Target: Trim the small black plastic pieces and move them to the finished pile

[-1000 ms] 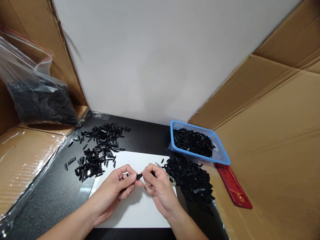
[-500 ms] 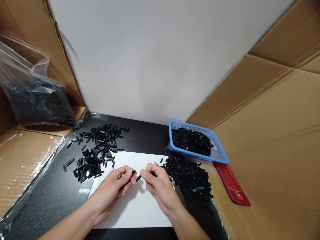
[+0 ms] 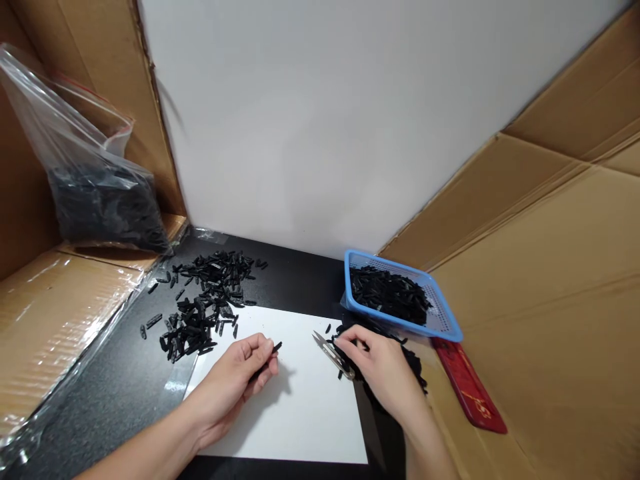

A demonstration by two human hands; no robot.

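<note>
My left hand (image 3: 250, 365) hovers over the white sheet (image 3: 300, 413), pinching a small black strip (image 3: 277, 347) whose tip juts out past the thumb. My right hand (image 3: 380, 360) is above the right-hand pile of black strips (image 3: 414, 367), thumb and fingertips drawn together. Whatever those fingers hold, if anything, is too small and dark to make out. Just left of them lies a pair of metal snips (image 3: 333, 353), blades pointing up and left, on the sheet's right edge. A loose pile of similar black strips (image 3: 193, 327) spreads left of the sheet, partly over its corner.
Behind the right pile stands a blue basket (image 3: 453, 323) with black strips inside. A red flat object (image 3: 470, 390) lies on the cardboard at right. A clear zip bag (image 3: 110, 207) of black material leans at the far left. Cardboard walls (image 3: 550, 267) flank the table.
My right hand has moved right, away from my left hand, to the right-hand pile, uncovering the snips. My left hand keeps its black strip. The view has shifted slightly.
</note>
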